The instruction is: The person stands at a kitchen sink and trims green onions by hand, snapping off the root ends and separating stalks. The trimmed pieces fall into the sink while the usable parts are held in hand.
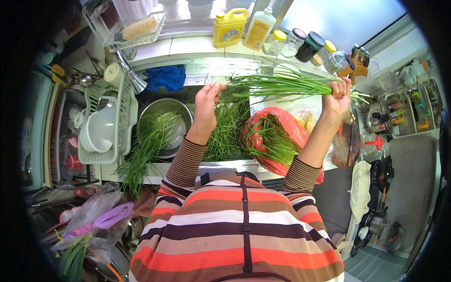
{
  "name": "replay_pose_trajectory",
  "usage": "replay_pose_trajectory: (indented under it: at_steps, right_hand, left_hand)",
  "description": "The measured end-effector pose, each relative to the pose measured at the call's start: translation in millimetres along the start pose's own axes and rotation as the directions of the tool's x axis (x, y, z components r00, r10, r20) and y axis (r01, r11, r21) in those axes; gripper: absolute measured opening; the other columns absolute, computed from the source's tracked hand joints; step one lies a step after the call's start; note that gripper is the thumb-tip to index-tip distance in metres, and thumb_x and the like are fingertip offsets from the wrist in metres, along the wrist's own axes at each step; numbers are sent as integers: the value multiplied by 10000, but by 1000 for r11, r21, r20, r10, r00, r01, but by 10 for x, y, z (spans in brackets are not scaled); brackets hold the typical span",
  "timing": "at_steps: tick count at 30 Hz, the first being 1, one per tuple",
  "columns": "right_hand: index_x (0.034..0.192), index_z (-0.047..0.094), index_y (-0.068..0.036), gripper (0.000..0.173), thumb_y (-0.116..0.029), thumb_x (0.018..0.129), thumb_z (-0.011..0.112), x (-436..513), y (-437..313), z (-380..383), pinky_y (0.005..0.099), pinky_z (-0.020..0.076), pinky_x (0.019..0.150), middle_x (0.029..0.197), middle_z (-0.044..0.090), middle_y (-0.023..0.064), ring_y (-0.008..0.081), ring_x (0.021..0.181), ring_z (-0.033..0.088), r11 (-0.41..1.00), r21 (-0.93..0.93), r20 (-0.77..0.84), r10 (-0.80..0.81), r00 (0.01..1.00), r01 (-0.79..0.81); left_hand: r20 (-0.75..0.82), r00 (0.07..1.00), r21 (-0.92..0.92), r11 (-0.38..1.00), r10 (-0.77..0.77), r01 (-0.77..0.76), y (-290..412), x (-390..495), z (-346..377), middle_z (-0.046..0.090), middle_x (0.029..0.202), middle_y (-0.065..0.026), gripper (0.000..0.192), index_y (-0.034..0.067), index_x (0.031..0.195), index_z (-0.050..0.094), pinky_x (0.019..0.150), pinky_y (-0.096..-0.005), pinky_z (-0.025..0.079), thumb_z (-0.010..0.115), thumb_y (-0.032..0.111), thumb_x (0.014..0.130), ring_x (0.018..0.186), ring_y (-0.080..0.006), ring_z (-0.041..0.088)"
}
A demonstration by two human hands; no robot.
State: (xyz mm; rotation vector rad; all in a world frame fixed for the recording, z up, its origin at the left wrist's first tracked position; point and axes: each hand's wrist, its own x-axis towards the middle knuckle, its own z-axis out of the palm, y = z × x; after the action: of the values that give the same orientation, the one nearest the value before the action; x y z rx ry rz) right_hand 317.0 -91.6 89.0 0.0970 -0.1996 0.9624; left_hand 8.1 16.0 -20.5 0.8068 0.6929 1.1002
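My right hand (338,93) is closed around a bunch of long green chives (289,84), its pale root ends sticking out to the right and its leafy tips reaching left. Left of those tips is my left hand (209,104), raised over the sink, its fingertips pinched together; whether a thin scrap is between them I cannot tell. Loose greens (227,134) fill the sink below. A steel bowl (192,118) stands left in the sink, with more chives (151,141) hanging over its rim. Between my forearms, a red plastic bag (290,123) holds further chives.
A white dish rack (121,123) with a white container stands left of the sink, near the faucet (132,74) and a blue cloth (165,77). Bottles and jars line the back ledge. At right are a round cutting board (340,148) with a knife (352,144) and a wooden knife block (356,67).
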Motion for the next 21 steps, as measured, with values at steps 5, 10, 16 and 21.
replay_pose_trajectory:
  at_steps: [5,10,16,21]
  right_hand:
    - [688,427,-67,228,-42,907,486,-18,-229,-10,246,143,377,512,221,-44,61,399,157,979,157,-16,136,991,-131]
    - [745,482,-36,161,-54,899,521,-24,-380,-119,234,146,369,517,256,-42,59,394,177,984,168,-61,78,995,-66]
    - [767,495,-21,133,-53,887,542,-8,-499,-247,233,154,373,515,256,-51,57,396,179,985,171,-102,27,994,-9]
    - [778,500,-21,130,-60,889,557,-11,-454,-243,234,161,374,524,256,-54,59,403,189,993,115,-127,-4,992,19]
  left_hand:
    - [28,991,163,979,-128,122,-349,3,-261,579,768,27,79,24,929,632,654,-200,366,600,83,888,709,-54,474]
    - [43,998,328,944,-51,34,-416,-55,-217,645,940,-19,175,10,1021,652,802,-260,444,607,103,879,864,-107,571]
    - [119,879,633,647,461,-425,24,-262,53,617,852,-33,118,9,906,656,778,-246,437,607,115,885,834,-100,565]
    - [167,851,165,837,497,-522,386,-396,305,613,900,-59,115,17,963,639,811,-243,427,591,57,866,869,-110,568]
